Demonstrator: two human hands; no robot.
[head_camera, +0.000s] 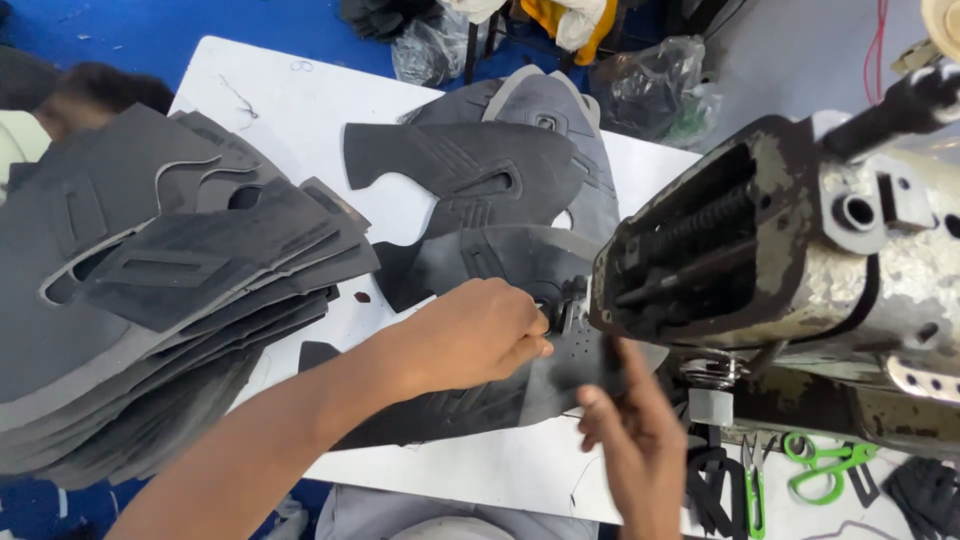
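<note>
right hand (635, 440): fingers spread, flat on dark shoe panel (480, 400)
left hand (480, 335): pinching panel edge beside sewing machine (790, 250)
stack of panels (150, 300): left, apart

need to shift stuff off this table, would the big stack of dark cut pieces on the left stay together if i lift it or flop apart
The stack of dark cut pieces would probably flop: the sheets look thin and sag over the table edge. They are fanned out unevenly, so they would likely slide apart. Each piece seems light, though the whole stack may be fairly heavy.
</note>
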